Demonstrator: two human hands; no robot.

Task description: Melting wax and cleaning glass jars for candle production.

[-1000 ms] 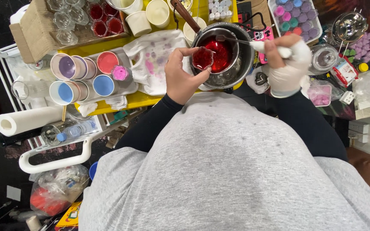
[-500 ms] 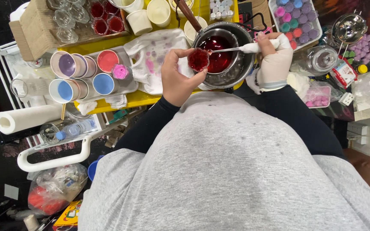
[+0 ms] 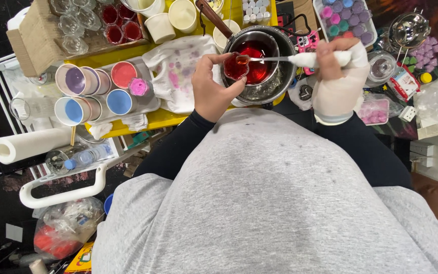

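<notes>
My left hand (image 3: 211, 89) holds a small clear glass cup of red liquid (image 3: 234, 67) over the rim of a steel pot (image 3: 280, 83). Inside the pot sits a smaller pan of red liquid (image 3: 256, 58) with a brown handle (image 3: 211, 18). My right hand (image 3: 336, 83), wrapped in a white bandage or glove, grips a spoon by its white wrapped handle (image 3: 310, 59). The spoon's bowl (image 3: 242, 59) rests over the little cup. A stained white cloth (image 3: 176, 71) lies just left of the pot on the yellow table (image 3: 128, 124).
A tray (image 3: 150, 104) of paper cups holds purple, blue, red and pink wax. A cardboard box (image 3: 26, 45) of small glass cups sits at back left, cream cups behind. A bin of coloured moulds (image 3: 343, 20), a paper towel roll (image 3: 26, 144) and a white cart handle (image 3: 62, 190) surround me.
My right hand swung the spoon from the pan across to the small cup. My left hand with the cup stayed at the pot's rim.
</notes>
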